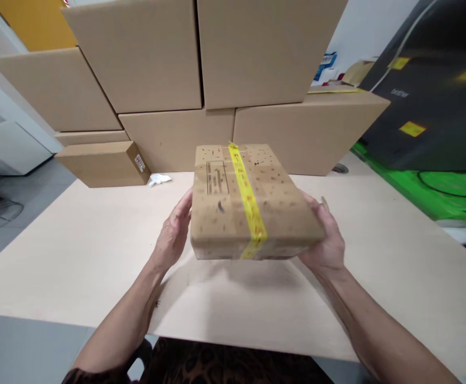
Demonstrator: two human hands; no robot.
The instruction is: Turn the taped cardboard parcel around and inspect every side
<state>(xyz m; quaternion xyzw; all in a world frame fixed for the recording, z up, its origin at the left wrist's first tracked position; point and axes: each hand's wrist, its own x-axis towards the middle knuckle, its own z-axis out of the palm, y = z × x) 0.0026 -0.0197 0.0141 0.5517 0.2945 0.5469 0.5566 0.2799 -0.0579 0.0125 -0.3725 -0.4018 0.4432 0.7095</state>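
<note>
Between my hands is a flat cardboard box [217,213] with dark printed marks and a strip of yellow tape [246,192] running along its top and down the near side. It is lifted off the table, with a shadow beneath it. My right hand [329,240] grips its right side near the front corner, the fingers partly hidden by the box. On the left side my left hand [174,229] presses along the edge, its fingers partly behind the box. The box looks slightly blurred.
Large cardboard boxes [252,53] are stacked along the back of the pale table [77,256]. A smaller carton [101,165] with a label lies at the back left, beside a crumpled white scrap [160,179]. A dark machine [425,106] stands at right over a green surface [401,186].
</note>
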